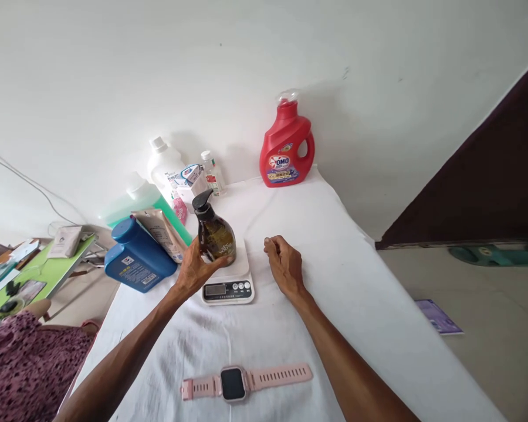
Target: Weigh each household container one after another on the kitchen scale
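Head camera: a dark pump bottle (215, 234) stood on the white kitchen scale (229, 280) at the middle of the cloth-covered table (356, 293), its body gripped low by the left hand (198, 266), fingers wrapped around the base. The bottle looked rigid, smooth and likely slick, moderately heavy if full; the wide belly offered surer hold than the pump neck. The right hand (285, 264) rested loosely curled on the cloth just beside the scale, holding nothing. Both forearms reached straight forward. A pink smartwatch (242, 384) lay nearer; a red detergent jug (287, 149) stood by the wall.
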The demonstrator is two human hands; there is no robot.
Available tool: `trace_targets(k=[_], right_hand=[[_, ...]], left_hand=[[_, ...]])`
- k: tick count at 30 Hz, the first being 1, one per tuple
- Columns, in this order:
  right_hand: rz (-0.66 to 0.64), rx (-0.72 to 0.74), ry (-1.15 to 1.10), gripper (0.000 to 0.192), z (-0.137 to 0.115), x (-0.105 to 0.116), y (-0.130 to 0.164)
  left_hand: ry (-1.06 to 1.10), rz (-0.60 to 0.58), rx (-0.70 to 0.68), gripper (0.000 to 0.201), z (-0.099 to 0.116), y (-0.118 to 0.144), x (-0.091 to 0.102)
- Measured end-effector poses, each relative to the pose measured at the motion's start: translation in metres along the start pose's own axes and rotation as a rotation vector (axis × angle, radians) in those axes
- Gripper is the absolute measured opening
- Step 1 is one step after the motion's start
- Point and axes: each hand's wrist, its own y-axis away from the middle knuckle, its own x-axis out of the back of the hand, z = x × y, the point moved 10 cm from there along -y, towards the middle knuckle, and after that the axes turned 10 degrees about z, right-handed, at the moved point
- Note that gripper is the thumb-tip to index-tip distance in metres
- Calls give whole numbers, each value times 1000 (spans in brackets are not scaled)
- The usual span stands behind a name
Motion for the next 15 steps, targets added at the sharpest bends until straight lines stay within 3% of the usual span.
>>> trace_targets(k=[5,9,13,15], right_hand=[[19,16,-22,44,1,-2,-2],[41,15,-49,44,3,-2,-3],[44,16,-59,43,2,-2,-1],[46,21,-60,42,1,-2,0]], left_hand=[[-67,34,45,47,-1,-1,1],[-15,43,50,42,13,-14,-2],[57,128,-24,40,47,-61,-8],[107,127,-50,39,60,-95,-27]])
